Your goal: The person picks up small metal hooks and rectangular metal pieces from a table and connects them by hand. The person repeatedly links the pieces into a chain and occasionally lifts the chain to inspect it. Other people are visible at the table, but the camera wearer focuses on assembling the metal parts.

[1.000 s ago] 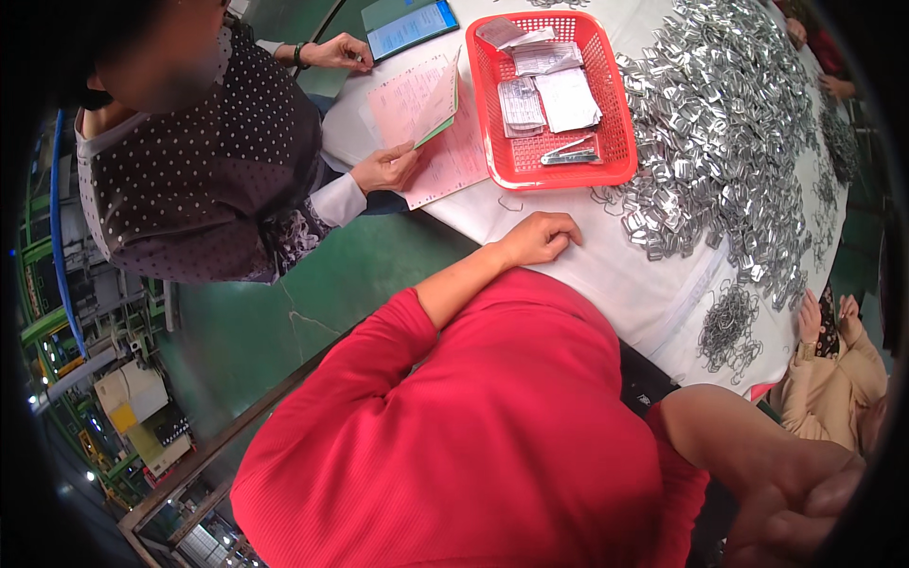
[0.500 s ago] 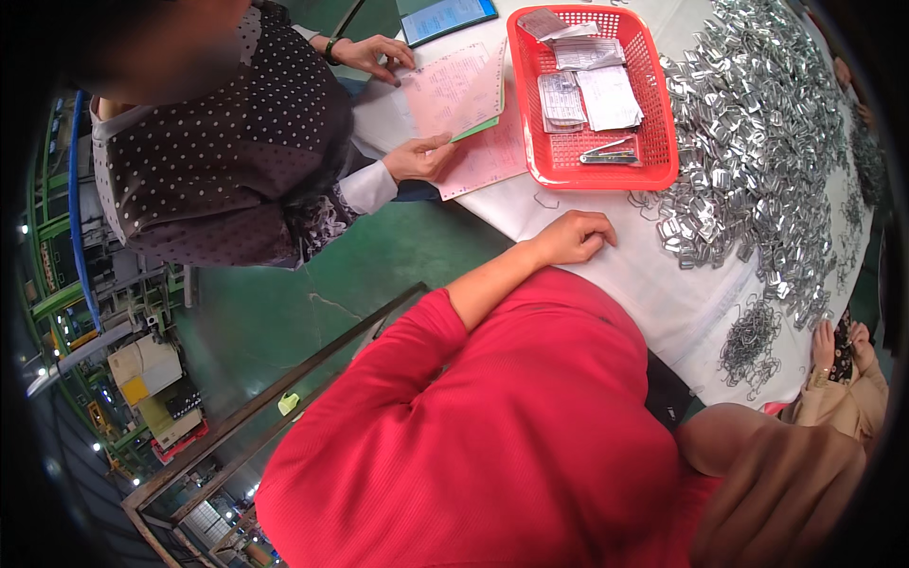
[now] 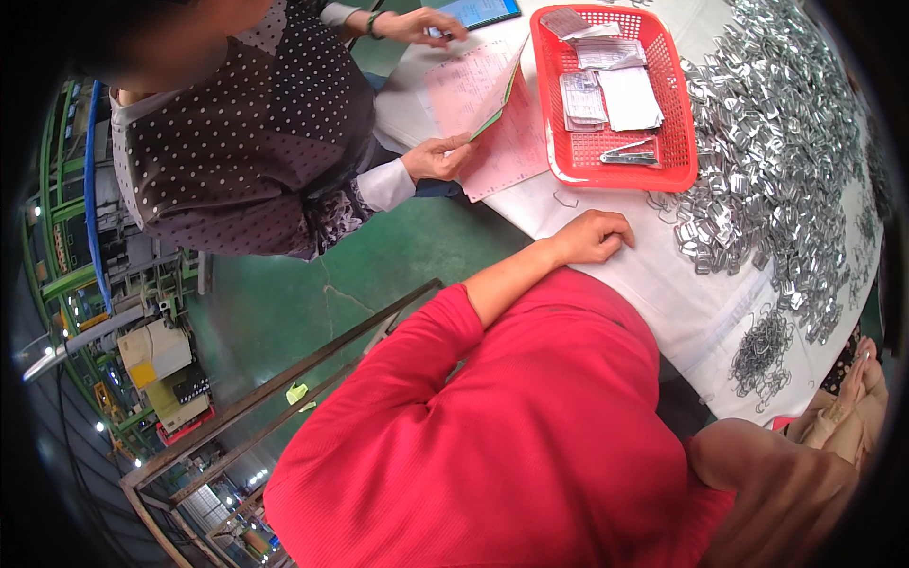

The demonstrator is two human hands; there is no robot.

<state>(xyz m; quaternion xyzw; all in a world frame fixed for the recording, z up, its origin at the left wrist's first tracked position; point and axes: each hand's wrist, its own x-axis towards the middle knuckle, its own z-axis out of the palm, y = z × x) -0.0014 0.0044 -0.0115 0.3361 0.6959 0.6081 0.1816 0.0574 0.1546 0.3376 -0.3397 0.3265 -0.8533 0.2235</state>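
Note:
My left hand rests on the white cloth at the table's near edge, its fingers loosely curled and nothing visible in them. Just beyond it lies a thin bent wire piece. The nearest large thing is a red plastic basket, which holds stacks of folded paper slips and a small stapler-like metal tool. At the lower right, my right hand is raised close to the camera; it is blurred and its fingertips are hidden.
A large heap of shiny metal buckles covers the table's right side, with a smaller pile of bent wires nearer. At left, a co-worker holds pink sheets beside a tablet. Another person's hands show at far right.
The view has shifted slightly, so the table sits further right. The co-worker's far hand has left the pink sheets and moved toward the tablet. The far-right person's hands have come together. My left hand stays put.

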